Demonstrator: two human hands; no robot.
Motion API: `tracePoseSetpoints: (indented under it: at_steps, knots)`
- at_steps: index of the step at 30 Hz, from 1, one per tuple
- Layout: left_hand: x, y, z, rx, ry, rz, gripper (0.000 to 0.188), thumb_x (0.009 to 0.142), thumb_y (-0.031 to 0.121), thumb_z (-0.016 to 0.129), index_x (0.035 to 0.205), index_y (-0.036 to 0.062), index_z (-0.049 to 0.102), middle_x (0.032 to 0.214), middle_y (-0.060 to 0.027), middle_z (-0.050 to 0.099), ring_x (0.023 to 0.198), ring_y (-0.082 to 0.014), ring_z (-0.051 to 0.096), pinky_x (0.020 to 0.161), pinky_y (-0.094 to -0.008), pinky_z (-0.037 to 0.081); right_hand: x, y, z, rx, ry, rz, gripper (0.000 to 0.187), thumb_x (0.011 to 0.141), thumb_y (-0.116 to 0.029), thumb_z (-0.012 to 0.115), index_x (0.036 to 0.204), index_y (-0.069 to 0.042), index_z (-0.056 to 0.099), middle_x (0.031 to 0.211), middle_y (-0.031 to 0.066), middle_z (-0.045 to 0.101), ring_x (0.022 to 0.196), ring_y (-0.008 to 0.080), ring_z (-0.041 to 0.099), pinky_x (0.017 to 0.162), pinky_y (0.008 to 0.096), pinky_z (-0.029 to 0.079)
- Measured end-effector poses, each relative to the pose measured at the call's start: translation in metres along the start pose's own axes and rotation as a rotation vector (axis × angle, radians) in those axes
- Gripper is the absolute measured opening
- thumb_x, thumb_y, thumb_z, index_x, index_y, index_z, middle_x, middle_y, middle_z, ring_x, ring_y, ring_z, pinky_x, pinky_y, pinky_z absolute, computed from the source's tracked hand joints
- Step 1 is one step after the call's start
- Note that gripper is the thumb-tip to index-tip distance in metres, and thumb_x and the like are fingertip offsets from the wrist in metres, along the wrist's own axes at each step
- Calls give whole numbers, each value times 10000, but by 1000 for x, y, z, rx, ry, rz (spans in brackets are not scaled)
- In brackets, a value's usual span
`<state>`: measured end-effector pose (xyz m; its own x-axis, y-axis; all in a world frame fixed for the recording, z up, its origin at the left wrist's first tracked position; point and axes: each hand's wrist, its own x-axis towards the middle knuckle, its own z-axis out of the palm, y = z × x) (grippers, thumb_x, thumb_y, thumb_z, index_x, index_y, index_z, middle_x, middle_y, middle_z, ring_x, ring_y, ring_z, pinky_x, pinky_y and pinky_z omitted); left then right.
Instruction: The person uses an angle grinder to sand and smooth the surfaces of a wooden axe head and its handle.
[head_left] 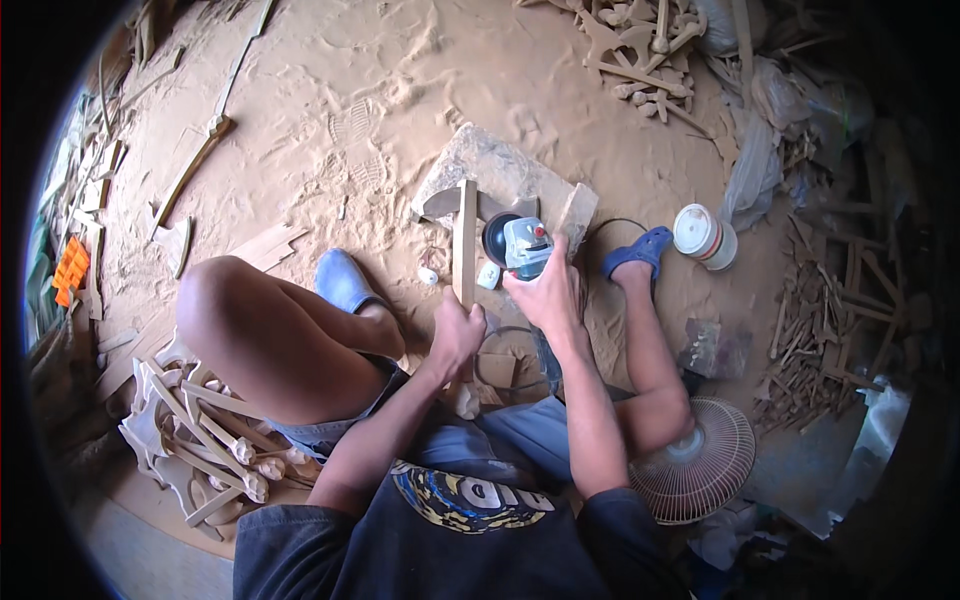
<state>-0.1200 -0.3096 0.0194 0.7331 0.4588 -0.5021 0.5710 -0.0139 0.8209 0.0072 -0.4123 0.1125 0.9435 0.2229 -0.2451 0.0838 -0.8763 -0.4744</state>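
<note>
My left hand [458, 335] is closed around a long, pale squared wooden bar [464, 240], which points away from me. A knobbly end shows below that fist, near my lap. In my right hand [552, 292] is an angle grinder [528, 250] with a pale body and a round black disc [495, 238]. The disc stands just right of the bar; whether they touch I cannot tell. Behind the bar's far part lies a grey-brown curved piece [440, 205], against a dusty slab [480, 155]. I cannot tell whether it is joined to the bar.
Dust covers the ground. Piles of carved wooden pieces lie at left [205, 440], far right [640, 50] and right [815, 340]. A white tub [698, 232] stands beyond my right clog [640, 252], a round fan [700, 465] beside my right knee. A cable [620, 220] curves near the grinder.
</note>
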Motion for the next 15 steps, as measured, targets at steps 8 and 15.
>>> tracePoseSetpoints:
  at_steps: [8,15]
  knots:
    - [4,2,2,-35,-34,-64,334,940,130,650,1160,-107,568,989,-380,719,977,-504,746,837,-527,583,-17,7,-7,23,-75,85,902,762,-305,864,1437,78,404,1118,370,712,1076,509,709,915,542,570]
    - [18,-35,15,3,4,-9,273,968,96,616,1175,-76,569,751,-171,678,593,-250,689,518,-414,531,-32,4,-23,22,-79,137,868,760,-308,854,1412,80,434,1182,360,701,1108,491,709,949,517,567]
